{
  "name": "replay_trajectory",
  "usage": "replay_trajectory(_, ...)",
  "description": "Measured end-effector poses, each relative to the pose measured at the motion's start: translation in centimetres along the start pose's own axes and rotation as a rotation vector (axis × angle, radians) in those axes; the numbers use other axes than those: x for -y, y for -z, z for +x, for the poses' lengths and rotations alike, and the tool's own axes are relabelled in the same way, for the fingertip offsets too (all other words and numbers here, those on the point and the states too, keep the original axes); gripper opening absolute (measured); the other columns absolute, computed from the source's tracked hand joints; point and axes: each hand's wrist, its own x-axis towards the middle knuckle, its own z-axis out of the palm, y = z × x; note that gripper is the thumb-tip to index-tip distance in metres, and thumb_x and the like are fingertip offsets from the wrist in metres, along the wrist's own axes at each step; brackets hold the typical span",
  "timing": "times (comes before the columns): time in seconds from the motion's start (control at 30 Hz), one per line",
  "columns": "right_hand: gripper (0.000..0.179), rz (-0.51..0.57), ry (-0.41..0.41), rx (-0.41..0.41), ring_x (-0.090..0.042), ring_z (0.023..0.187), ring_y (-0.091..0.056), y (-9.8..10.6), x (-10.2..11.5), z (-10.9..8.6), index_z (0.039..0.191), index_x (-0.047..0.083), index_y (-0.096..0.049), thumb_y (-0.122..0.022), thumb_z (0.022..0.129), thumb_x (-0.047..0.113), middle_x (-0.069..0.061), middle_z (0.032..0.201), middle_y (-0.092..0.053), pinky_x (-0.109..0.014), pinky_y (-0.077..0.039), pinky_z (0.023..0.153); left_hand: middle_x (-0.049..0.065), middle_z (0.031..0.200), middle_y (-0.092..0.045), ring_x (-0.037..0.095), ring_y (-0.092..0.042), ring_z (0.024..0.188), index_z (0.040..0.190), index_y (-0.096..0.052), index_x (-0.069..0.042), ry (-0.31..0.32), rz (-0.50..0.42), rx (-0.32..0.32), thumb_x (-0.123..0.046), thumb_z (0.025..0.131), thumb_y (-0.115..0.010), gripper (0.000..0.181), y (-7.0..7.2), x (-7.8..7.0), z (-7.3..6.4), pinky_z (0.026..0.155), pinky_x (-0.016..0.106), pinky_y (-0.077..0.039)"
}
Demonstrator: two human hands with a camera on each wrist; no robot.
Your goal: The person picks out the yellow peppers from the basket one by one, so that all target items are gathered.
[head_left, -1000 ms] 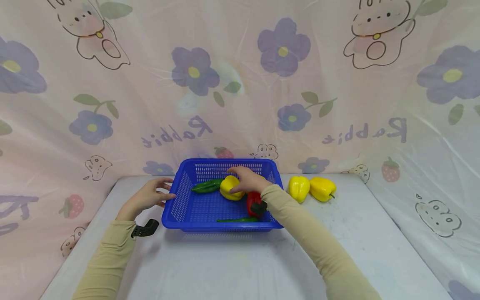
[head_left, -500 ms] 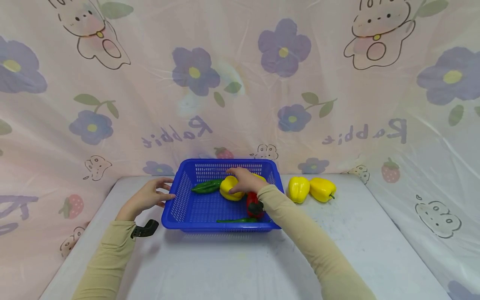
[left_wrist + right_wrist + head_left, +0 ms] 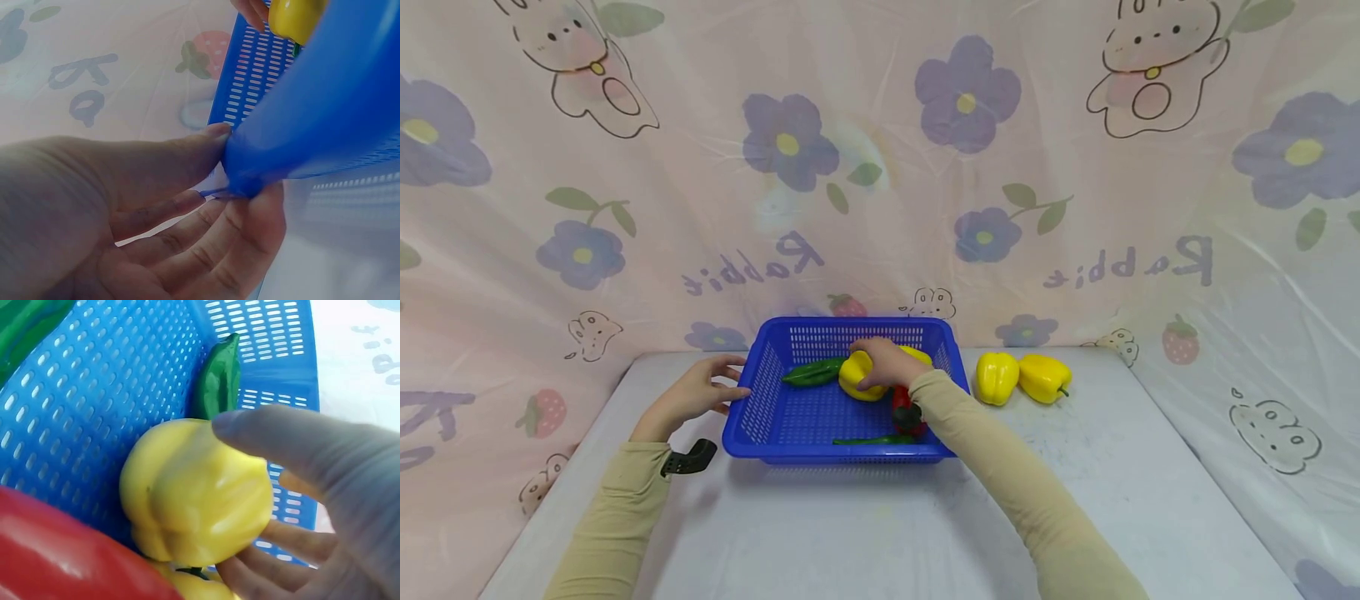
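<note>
My left hand (image 3: pixel 691 393) grips the left rim of a blue perforated plastic basket (image 3: pixel 820 451). In the left wrist view, its thumb lies on one side of the rim (image 3: pixel 262 144) and its fingers on the other. Inside the basket, my right hand (image 3: pixel 887 363) holds a yellow bell pepper (image 3: pixel 194 494), thumb on one side and fingers curled round the other. Close by lie a second yellow pepper (image 3: pixel 917 355), partly hidden by the hand, and a red pepper (image 3: pixel 906 400), partly covered by the wrist mount. A dark green pepper (image 3: pixel 814 372) lies to the left.
Two more yellow bell peppers (image 3: pixel 997 379) lie on the white table (image 3: pixel 820 533), right of the basket. A thin green pepper (image 3: pixel 872 440) lies along the basket's front wall. Behind the table hangs a printed curtain (image 3: pixel 880 208).
My right hand and forearm have shifted slightly left, uncovering more of the second yellow pepper. The held pepper has barely moved. My left hand stays on the rim.
</note>
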Motion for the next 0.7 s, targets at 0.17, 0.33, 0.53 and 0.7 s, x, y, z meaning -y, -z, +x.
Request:
replay_trajectory(0.17, 0.066, -0.029, -0.013, 0.000, -0.027, 0.117, -0.047, -0.12, 0.36, -0.11, 0.137, 0.002, -0.050, -0.079, 0.078, 0.011, -0.014, 0.134, -0.052, -0.039, -0.038, 0.103, 0.028, 0.118, -0.051, 0.026, -0.064, 0.086, 0.139, -0.036, 0.008, 0.000, -0.006, 0.003, -0.009, 0.091, -0.066, 0.059, 0.06, 0.00, 0.01, 0.069, 0.040, -0.057)
replay_trajectory(0.33, 0.067, -0.045, -0.024, 0.006, -0.027, 0.116, -0.048, -0.38, 0.45, -0.10, 0.137, 0.003, -0.049, -0.079, 0.078, 0.011, -0.014, 0.133, -0.052, -0.039, -0.039, 0.102, 0.028, 0.117, -0.051, 0.026, -0.064, 0.085, 0.138, -0.037, 0.008, -0.004, -0.005, 0.006, -0.009, 0.091, -0.066, 0.059, 0.14, 0.03, 0.06, 0.069, 0.040, -0.057)
replay_trajectory(0.53, 0.066, -0.041, -0.024, 0.008, -0.027, 0.114, -0.048, -0.52, 0.34, -0.02, 0.137, 0.004, -0.050, -0.079, 0.079, 0.011, -0.013, 0.132, -0.053, -0.039, -0.039, 0.101, 0.027, 0.117, -0.051, 0.026, -0.064, 0.084, 0.139, -0.037, 0.008, 0.003, -0.011, 0.006, -0.009, 0.091, -0.066, 0.059, 0.14, -0.07, 0.04, 0.068, 0.039, -0.057)
replay_trajectory(0.7, 0.065, -0.013, -0.018, 0.007, -0.026, 0.114, -0.048, -0.12, 0.29, -0.33, 0.136, 0.007, -0.050, -0.079, 0.078, 0.012, -0.011, 0.133, -0.052, -0.040, -0.039, 0.103, 0.027, 0.117, -0.052, 0.026, -0.065, 0.084, 0.138, -0.036, 0.009, 0.001, -0.014, 0.008, -0.008, 0.091, -0.066, 0.058, 0.12, -0.10, -0.05, 0.068, 0.039, -0.057)
